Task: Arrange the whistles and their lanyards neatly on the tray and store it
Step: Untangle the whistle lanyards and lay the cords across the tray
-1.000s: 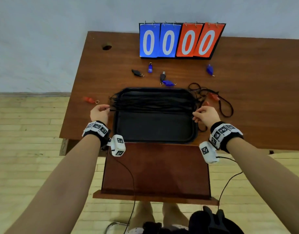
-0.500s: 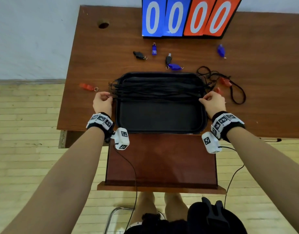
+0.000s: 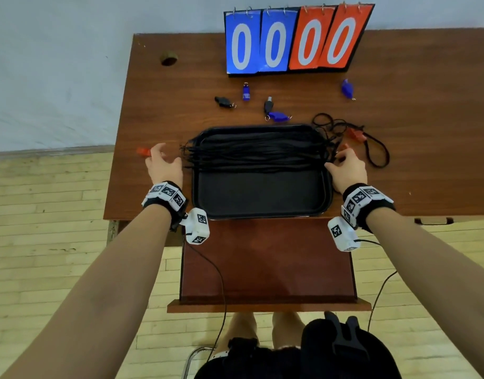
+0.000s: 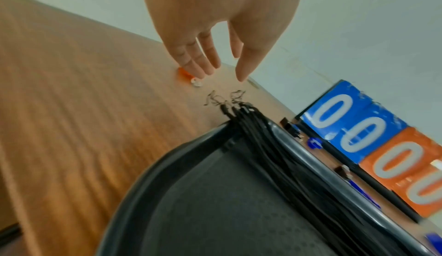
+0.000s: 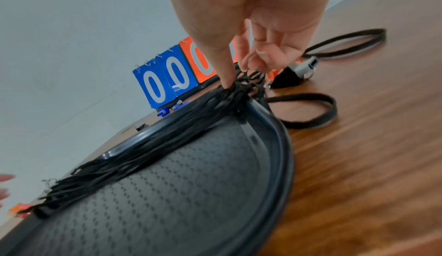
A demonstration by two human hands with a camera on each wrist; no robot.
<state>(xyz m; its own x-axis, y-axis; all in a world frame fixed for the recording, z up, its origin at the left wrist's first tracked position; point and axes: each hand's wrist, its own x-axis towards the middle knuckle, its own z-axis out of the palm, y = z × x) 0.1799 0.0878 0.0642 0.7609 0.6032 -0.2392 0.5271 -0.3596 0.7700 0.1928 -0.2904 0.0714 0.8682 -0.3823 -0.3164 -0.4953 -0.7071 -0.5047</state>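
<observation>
A black tray (image 3: 262, 214) sits at the table's near edge, with a bundle of black lanyards (image 3: 257, 154) stretched across its far half. My left hand (image 3: 164, 157) hovers just left of the bundle's left ends (image 4: 239, 108), holding nothing, its fingers (image 4: 201, 65) straight. An orange whistle (image 4: 184, 73) lies under those fingertips. My right hand (image 5: 239, 78) pinches the lanyards' right ends (image 5: 229, 93) at the tray's right rim (image 5: 284, 146). Black and blue whistles (image 3: 279, 116) lie beyond the tray. Another orange whistle (image 3: 355, 134) on a loose lanyard (image 3: 377, 151) lies at the right.
A flip scoreboard (image 3: 292, 39) showing zeros stands at the table's far edge. A brown pull-out shelf (image 3: 265, 258) juts toward me below the tray. A round hole (image 3: 168, 58) is in the table's far left corner. Wooden floor lies to the left.
My left hand has let go of the lanyards' left ends, straightened its fingers and drifted left toward the orange whistle. My right hand still holds the right ends.
</observation>
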